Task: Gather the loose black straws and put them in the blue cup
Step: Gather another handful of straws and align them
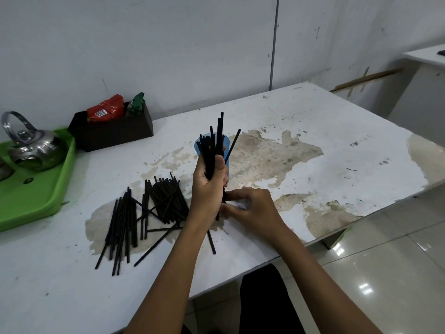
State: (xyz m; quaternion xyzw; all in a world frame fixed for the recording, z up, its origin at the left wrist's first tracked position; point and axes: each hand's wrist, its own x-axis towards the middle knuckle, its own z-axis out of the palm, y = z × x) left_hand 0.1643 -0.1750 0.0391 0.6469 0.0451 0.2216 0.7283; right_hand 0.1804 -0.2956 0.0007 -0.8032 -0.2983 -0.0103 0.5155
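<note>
Nearest you, the white table's front edge (pixel 240 273) runs diagonally, with bare floor open to your right. Your right hand (pixel 252 208) curls its fingers round the lower ends of the bundle of black straws (pixel 214 153), while your left hand (pixel 209 186) grips its middle. The bundle stands nearly upright, tips fanning away from you. Loose straws (pixel 144 213) lie left of your hands, mostly pointing front to back. Behind the bundle stands the blue cup (pixel 226 143), with bare tabletop to its right.
</note>
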